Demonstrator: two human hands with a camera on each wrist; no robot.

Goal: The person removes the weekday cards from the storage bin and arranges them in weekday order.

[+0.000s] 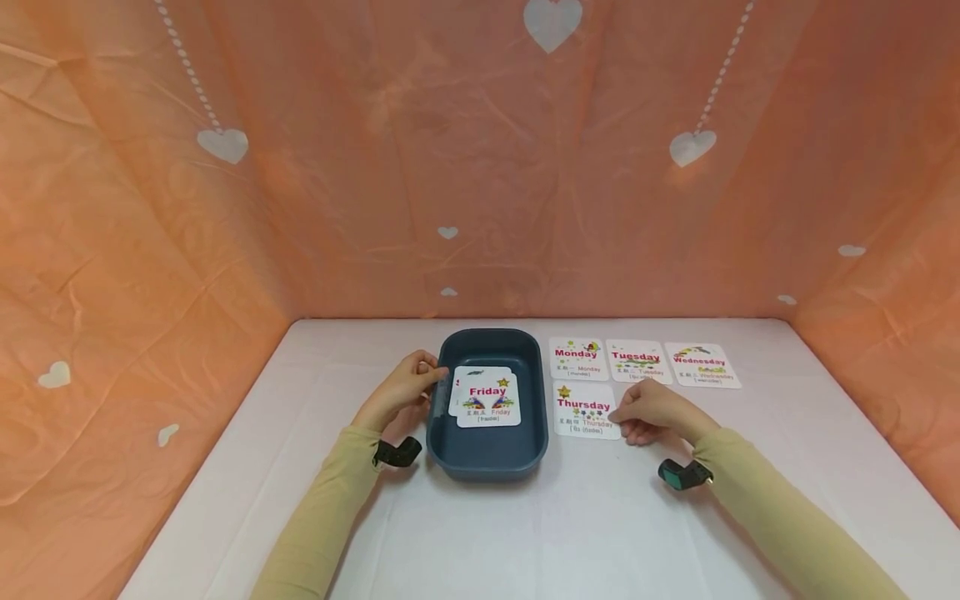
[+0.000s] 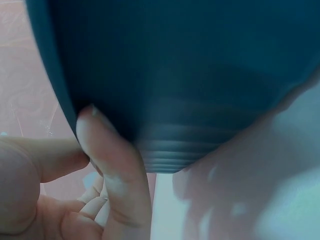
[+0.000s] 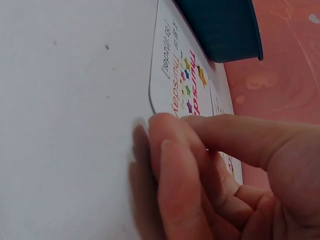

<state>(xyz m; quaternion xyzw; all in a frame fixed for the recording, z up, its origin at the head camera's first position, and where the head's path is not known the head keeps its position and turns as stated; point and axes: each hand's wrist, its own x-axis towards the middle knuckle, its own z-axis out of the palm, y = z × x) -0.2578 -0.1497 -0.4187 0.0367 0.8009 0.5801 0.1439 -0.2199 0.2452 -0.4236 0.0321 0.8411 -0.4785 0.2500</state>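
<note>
My left hand (image 1: 401,388) pinches the left rim of a dark blue tray (image 1: 487,467); in the left wrist view its thumb (image 2: 112,165) lies against the tray's wall. Inside the tray, a Friday card (image 1: 488,398) lies on top of at least one other card, mostly covered. To the tray's right, my right hand (image 1: 660,411) pinches the lower right corner of a Thursday card (image 1: 587,411), which lies on the table. Above it sit a Monday card (image 1: 579,359), a Tuesday card (image 1: 638,362) and a Wednesday card (image 1: 702,365) in a row.
A white-covered table (image 1: 465,542) carries everything. Orange cloth (image 1: 495,192) with white hearts rises behind it and at both sides. Each wrist wears a small black camera, one on the left wrist (image 1: 397,452) and one on the right (image 1: 684,474).
</note>
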